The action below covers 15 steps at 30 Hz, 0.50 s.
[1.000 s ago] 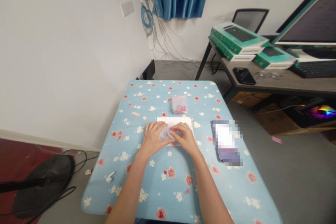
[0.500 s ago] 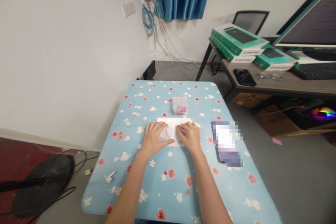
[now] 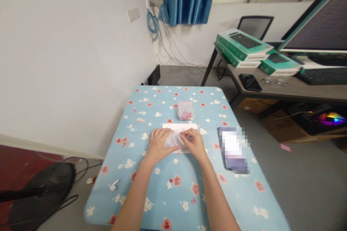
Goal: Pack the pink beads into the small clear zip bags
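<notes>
A white sheet of paper lies on the flowered tabletop between my hands. My left hand rests flat over its left side, thumb and fingers spread apart. On the paper near that hand runs a thin, bent red line; whether it is thread or drawn I cannot tell. My right hand is over the paper's right side, thumb and forefinger pinched together. Whatever sits in that pinch is too small to make out. Just beyond the paper stands a clear plastic bag with small pink-red pieces inside.
A phone-like device, partly pixelated, lies right of my hands. A white earbud is at the near left and a small whitish piece at the far left. Right of the table, a desk holds green keyboard boxes.
My right hand has shifted slightly left over the paper, with thumb and forefinger drawn into a pinch. The left hand stays in place on the paper. The view has tilted slightly.
</notes>
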Available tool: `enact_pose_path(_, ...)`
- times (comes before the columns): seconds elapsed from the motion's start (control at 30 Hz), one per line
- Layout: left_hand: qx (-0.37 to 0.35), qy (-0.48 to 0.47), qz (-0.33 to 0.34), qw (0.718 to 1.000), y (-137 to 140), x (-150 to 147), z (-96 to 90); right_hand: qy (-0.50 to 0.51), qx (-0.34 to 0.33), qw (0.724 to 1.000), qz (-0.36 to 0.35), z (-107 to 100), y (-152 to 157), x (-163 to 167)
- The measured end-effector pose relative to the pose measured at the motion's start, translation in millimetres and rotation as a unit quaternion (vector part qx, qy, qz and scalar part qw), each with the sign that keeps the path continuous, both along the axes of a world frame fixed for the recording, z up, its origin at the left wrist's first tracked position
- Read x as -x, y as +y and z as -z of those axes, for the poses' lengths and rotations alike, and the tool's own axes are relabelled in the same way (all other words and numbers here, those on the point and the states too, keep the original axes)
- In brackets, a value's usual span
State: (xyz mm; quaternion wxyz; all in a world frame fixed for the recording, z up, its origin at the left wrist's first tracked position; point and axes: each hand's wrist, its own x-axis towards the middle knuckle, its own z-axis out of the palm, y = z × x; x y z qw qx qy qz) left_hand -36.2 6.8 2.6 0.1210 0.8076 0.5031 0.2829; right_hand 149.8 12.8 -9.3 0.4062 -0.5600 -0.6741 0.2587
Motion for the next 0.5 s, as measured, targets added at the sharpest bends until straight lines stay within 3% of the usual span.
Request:
enact_pose_path(0.17,-0.007,-0.003,0.002,1.0,1.0,-0.1,1.3,0.049,0.022,0.996,-0.065,-9.5,-4.4,7.1)
enact_pose_path(0.5,-0.016,-0.009,0.01,1.0,1.7,-1.4,2.7,0.081,0.033,0.99,-0.106,-8.6,-5.8,12.9)
